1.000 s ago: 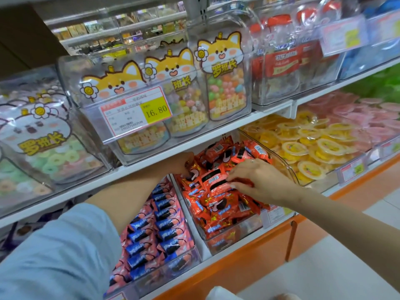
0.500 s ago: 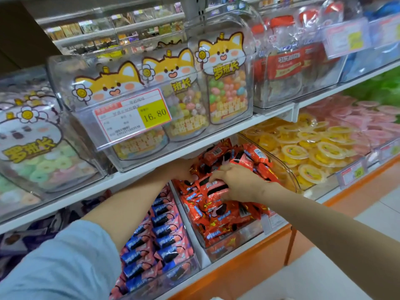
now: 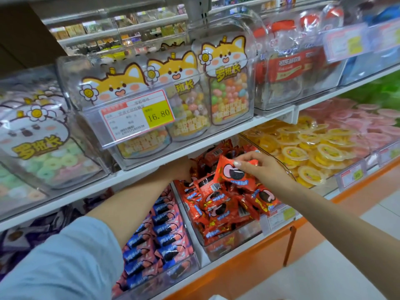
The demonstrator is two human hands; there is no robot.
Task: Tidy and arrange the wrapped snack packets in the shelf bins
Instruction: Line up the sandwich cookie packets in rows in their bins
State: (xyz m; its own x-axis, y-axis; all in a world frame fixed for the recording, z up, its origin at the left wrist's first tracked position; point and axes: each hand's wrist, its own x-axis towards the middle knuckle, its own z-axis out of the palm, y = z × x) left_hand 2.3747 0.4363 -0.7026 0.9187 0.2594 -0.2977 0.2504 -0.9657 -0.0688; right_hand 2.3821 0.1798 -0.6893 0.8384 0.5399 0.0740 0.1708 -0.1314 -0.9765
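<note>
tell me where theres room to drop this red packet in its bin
The red bin is lowest at its front, behind the clear wall. Its middle and back are heaped, left hand reaching in there. The blue-packet bin is packed.

The white upper shelf (image 3: 227, 135) carries clear bins (image 3: 91, 126) side by side, holding ring sweets (image 3: 49, 165), cartoon jars (image 3: 227, 89) behind a price tag (image 3: 138, 114), and red-labelled jars (image 3: 287, 68). The orange-fronted lower shelf (image 3: 249, 267) carries bins of blue packets (image 3: 164, 232), red packets (image 3: 216, 204), yellow cups (image 3: 324, 152) and pink sweets (image 3: 368, 126).
</note>
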